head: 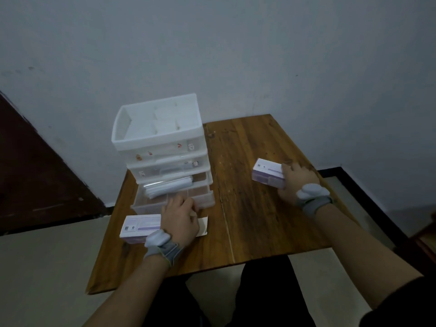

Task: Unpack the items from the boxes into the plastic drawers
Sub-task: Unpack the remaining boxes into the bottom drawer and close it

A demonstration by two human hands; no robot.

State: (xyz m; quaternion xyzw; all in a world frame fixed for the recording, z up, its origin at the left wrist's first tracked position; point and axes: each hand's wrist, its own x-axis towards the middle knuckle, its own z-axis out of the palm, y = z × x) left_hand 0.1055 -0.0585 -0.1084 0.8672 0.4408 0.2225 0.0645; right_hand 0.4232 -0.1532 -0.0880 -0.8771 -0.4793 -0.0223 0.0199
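Note:
A white plastic drawer unit point(162, 147) stands at the table's back left. Its bottom drawer point(203, 197) is pulled out, and clear packets point(167, 186) lie in it. My left hand point(180, 219) rests against that drawer's front edge, fingers curled on the rim, lying over a white and purple box point(139, 227) whose flap is open. At the right side of the table my right hand point(296, 180) grips a second white and purple box point(267, 173) that lies on the wood.
The wooden table point(247, 208) stands in a corner against a grey wall. A dark wooden door point(35, 173) is at the left. The top tray of the unit point(132, 119) has dividers. My legs are under the front edge.

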